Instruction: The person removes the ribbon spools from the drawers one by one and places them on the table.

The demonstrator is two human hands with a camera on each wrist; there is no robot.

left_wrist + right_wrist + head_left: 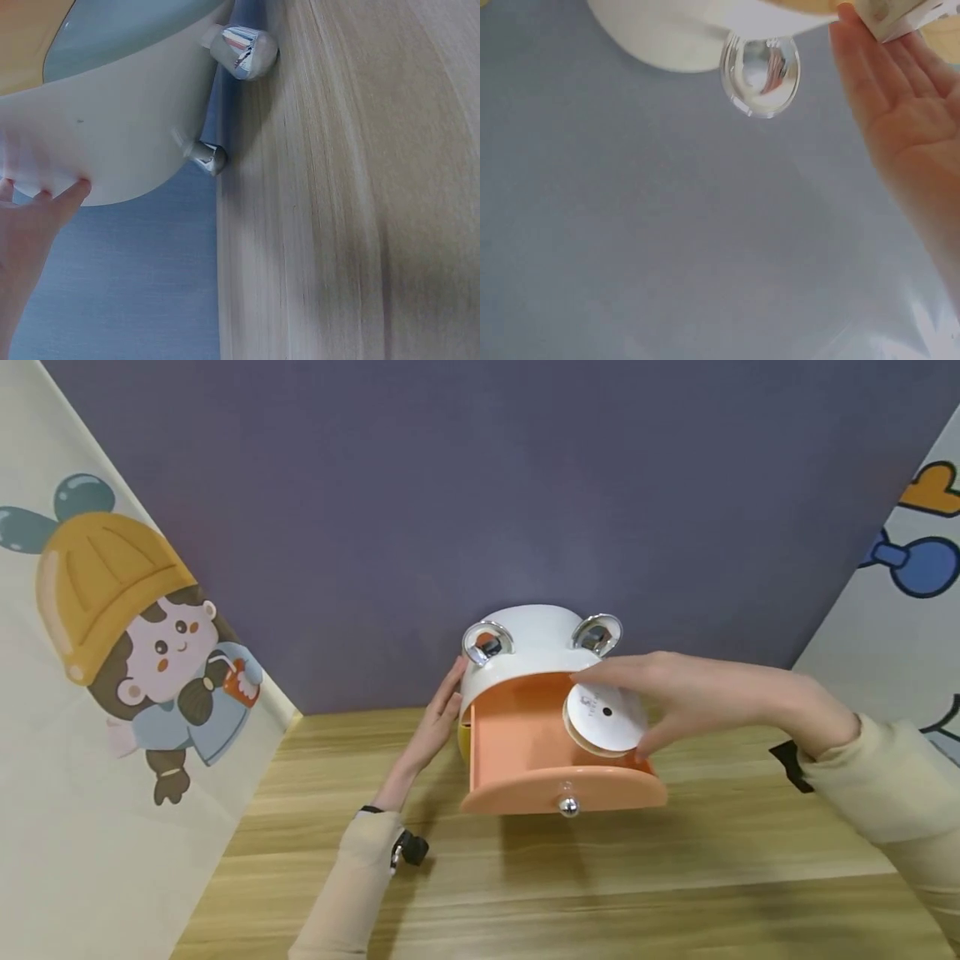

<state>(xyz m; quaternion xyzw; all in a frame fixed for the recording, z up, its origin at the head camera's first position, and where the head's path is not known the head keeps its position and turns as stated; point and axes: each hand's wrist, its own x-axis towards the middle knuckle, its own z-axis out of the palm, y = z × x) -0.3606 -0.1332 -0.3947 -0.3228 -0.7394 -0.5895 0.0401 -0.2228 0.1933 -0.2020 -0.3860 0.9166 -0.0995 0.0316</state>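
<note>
A white box [536, 639] with two round chrome ears stands on the wooden table, its orange drawer [517, 791] pulled out by a silver knob [568, 807]. Over the drawer's right part, my right hand [697, 693] holds a white ribbon spool [603, 722] between thumb and fingers; printing and a small centre hole show on its face. In the right wrist view only part of the spool [892, 16] shows at the fingertips. My left hand [431, 731] rests against the box's left side. In the left wrist view, its fingertips [75, 191] touch the white wall.
A dark grey-blue panel [487, 510] rises right behind the box. Walls with cartoon pictures stand left [150, 635] and right [862, 618]. Silver feet [244, 54] show on the box. Wooden tabletop [562, 902] extends in front of the drawer.
</note>
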